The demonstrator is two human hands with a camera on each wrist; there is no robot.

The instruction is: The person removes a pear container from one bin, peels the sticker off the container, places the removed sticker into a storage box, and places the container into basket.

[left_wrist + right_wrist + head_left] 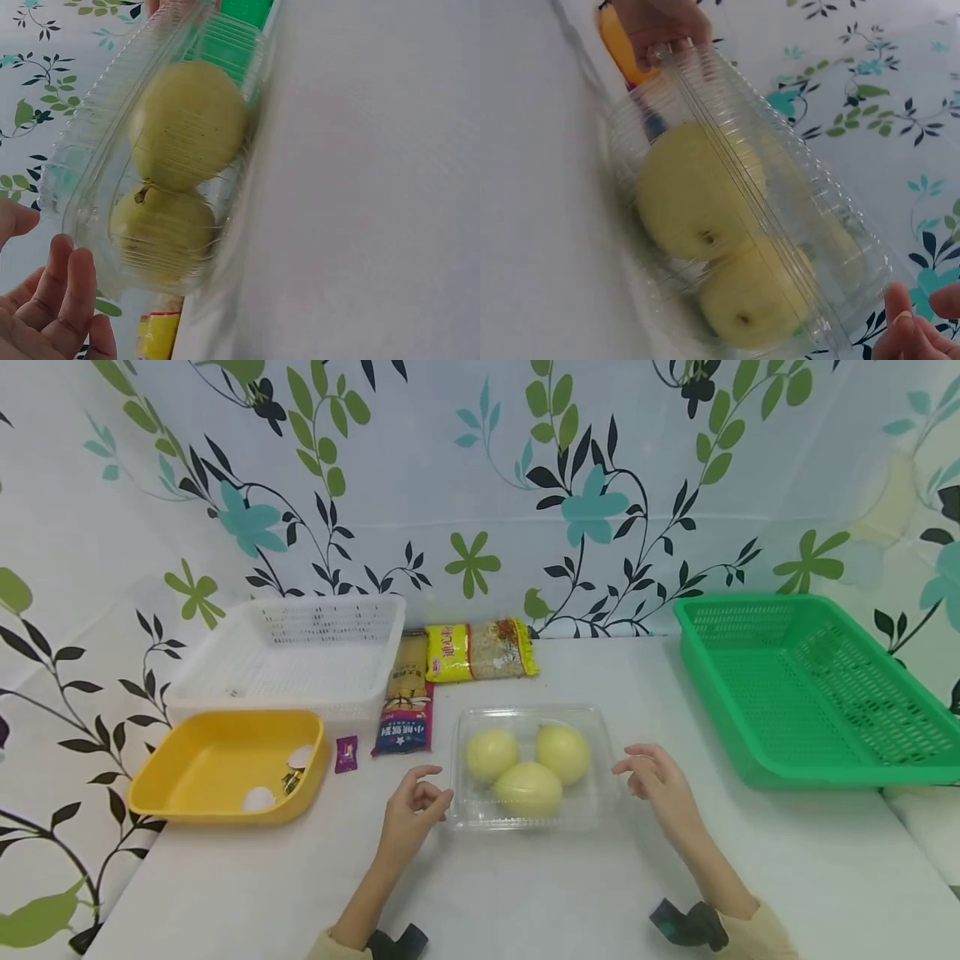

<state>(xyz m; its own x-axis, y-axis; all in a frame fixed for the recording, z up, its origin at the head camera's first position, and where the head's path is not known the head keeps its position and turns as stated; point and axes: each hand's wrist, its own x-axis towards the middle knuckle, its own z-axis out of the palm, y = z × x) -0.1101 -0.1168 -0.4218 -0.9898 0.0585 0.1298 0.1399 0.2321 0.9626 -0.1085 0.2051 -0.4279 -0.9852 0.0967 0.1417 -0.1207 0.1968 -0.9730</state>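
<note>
A clear plastic clamshell box [465, 718] with three yellow-green pears [528, 789] inside stands between the two hands. Its lid looks closed. My left hand [414, 806] is at the box's left edge, fingers loosely bent, thumb and fingertips apart in the left wrist view; whether they touch the rim I cannot tell. Beyond the right edge, my right hand [660, 785] hovers with relaxed fingers, holding nothing. In the right wrist view its fingertips [901, 319] lie close to a box corner. Pears [187, 124] show through the ribbed side.
Left stand a yellow basket [225, 718] with white round pieces and a gold-wrapped item, and a white basket [281, 685]. A purple packet [347, 754], a dark-labelled bag [405, 710] and a yellow food bag [480, 650] lie nearby. A green basket [750, 768] stands right.
</note>
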